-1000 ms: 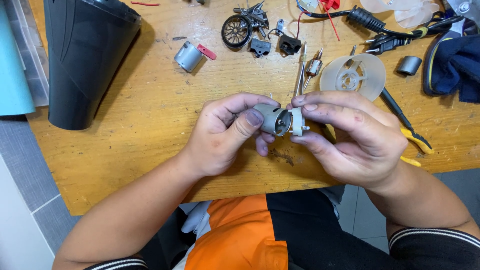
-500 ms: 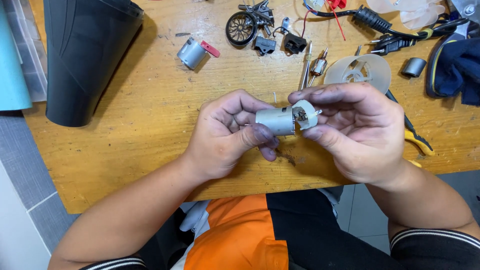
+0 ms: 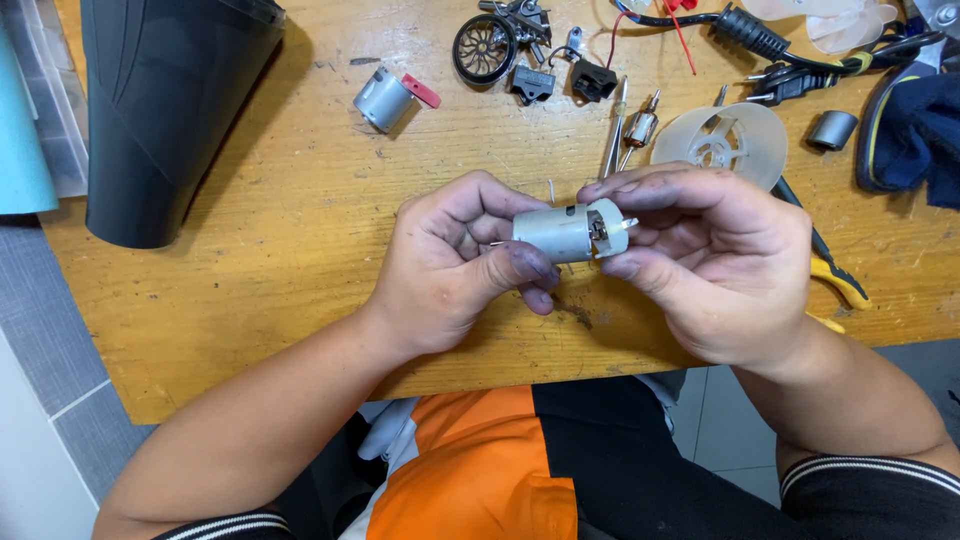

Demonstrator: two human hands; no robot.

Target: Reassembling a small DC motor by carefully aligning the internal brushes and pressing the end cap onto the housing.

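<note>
Wooden workbench (image 3: pixel 300 260), scattered parts at far edge. Left hand (image 3: pixel 455 265) and right hand (image 3: pixel 715 265) pinch opposite ends of a small silver motor (image 3: pixel 565 232).

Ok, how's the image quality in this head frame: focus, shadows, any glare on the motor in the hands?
Head view: sharp overall, no motion blur; the small silver motor held between left hand and right hand is crisp, with a soft sheen, not blown out. Light is even; soft shadows fall beneath the hands on the wooden table. The black cone is dark with little surface detail.
</note>
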